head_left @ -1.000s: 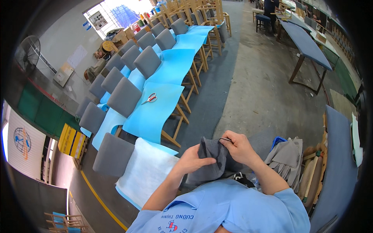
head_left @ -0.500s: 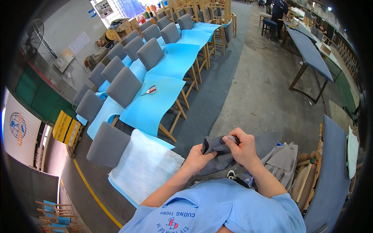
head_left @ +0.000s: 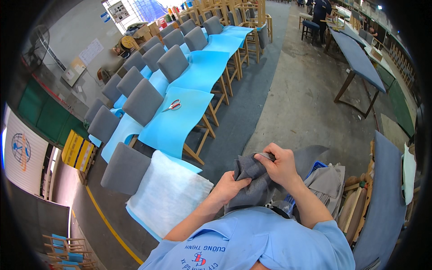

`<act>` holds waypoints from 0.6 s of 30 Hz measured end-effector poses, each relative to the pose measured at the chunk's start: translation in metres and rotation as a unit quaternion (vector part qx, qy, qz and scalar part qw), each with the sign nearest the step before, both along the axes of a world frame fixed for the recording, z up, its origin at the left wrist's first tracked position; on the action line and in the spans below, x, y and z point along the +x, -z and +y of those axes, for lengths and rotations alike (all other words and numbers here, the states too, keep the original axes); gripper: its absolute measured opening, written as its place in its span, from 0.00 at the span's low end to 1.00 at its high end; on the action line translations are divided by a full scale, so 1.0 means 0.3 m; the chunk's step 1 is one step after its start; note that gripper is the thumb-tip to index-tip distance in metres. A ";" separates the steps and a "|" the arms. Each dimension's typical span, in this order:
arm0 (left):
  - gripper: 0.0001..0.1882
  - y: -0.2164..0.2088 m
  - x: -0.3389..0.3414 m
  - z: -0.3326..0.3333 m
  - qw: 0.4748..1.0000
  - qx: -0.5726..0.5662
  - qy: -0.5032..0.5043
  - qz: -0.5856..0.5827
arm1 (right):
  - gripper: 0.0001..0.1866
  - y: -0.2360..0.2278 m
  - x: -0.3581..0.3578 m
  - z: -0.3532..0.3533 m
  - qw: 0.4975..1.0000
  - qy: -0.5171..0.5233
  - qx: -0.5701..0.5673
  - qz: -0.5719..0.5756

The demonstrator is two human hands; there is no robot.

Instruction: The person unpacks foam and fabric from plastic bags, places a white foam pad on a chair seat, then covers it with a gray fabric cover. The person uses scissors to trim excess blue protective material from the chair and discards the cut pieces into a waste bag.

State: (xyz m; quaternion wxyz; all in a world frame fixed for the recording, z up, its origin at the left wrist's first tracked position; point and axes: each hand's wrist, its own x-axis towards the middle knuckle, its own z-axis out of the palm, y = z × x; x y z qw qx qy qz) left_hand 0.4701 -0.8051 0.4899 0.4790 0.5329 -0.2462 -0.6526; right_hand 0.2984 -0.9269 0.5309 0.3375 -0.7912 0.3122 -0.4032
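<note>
Between my hands, in front of my chest, hangs a bunched piece of dark grey fabric (head_left: 253, 167). My left hand (head_left: 230, 186) pinches its lower left edge, thumb on top. The fingers of my right hand (head_left: 278, 165) are closed on the upper right edge, and a loose flap trails off to the right behind that hand. Left of my hands stands a grey-backed chair (head_left: 126, 168) with white wadding (head_left: 168, 191) over its seat and blue foam beneath. Red-handled scissors (head_left: 173, 105) lie on a sheet of light blue foam (head_left: 173, 123) on the chair beyond.
Rows of grey-backed chairs (head_left: 173, 64) run away at the left. By my right arm are a blue basket (head_left: 318, 165), folded grey cloth (head_left: 327, 184) and a long padded panel (head_left: 382, 198). A padded bench (head_left: 355, 56) and a person (head_left: 321, 15) are farther off.
My right hand has risen slightly, spreading the fabric more between both hands. The cloth's loose end has swung up to the right, and more of the blue basket shows.
</note>
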 end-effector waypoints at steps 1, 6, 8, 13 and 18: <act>0.17 0.005 0.001 0.003 1.000 0.001 -0.008 0.023 | 0.16 0.006 0.004 -0.009 1.000 0.002 0.000 -0.006; 0.22 0.006 0.010 0.020 0.981 -0.043 0.015 0.189 | 0.15 0.074 0.029 -0.078 0.996 0.002 0.092 -0.001; 0.29 0.008 0.017 0.027 0.962 -0.042 0.041 0.265 | 0.15 0.114 0.061 -0.080 0.986 -0.050 0.155 -0.033; 0.36 0.043 0.048 0.064 0.941 -0.061 0.124 0.308 | 0.15 0.128 0.112 -0.124 0.920 -0.262 0.288 -0.049; 0.28 -0.010 0.101 -0.060 0.950 -0.138 0.058 0.273 | 0.13 0.144 0.170 -0.239 0.964 -0.163 0.211 -0.001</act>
